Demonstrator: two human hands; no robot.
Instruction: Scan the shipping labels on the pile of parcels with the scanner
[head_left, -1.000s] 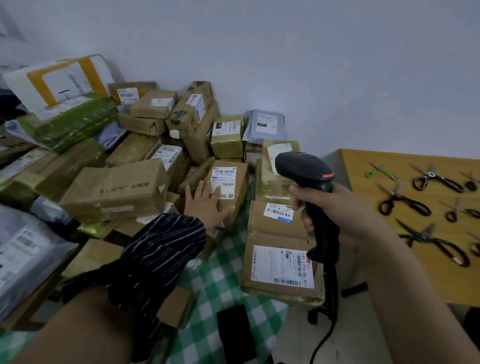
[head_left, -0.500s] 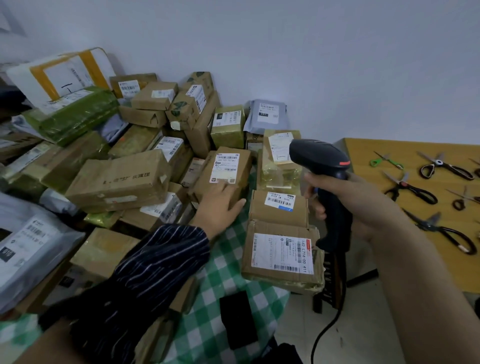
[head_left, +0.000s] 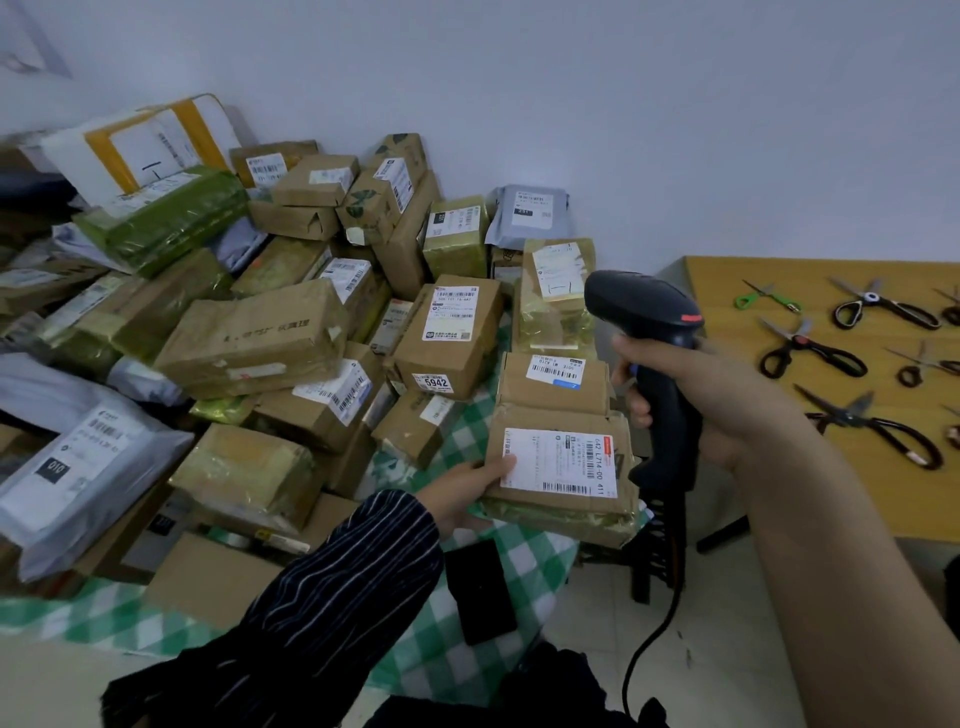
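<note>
Beside the pile (head_left: 260, 338), left hand (head_left: 462, 491) grips parcel (head_left: 561, 467), right hand (head_left: 706, 400) grips scanner (head_left: 644, 312)

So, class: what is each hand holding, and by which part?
The right hand grips the scanner by its handle; the left hand holds the nearest parcel at its left edge, thumb on the label.

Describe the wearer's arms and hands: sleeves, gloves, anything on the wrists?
Both hands are bare, with no gloves: left hand, right hand. On the left, a dark sleeve with thin pale stripes reaches the wrist. The right forearm is uncovered, with no sleeve, watch or band visible. No rings show.
</note>
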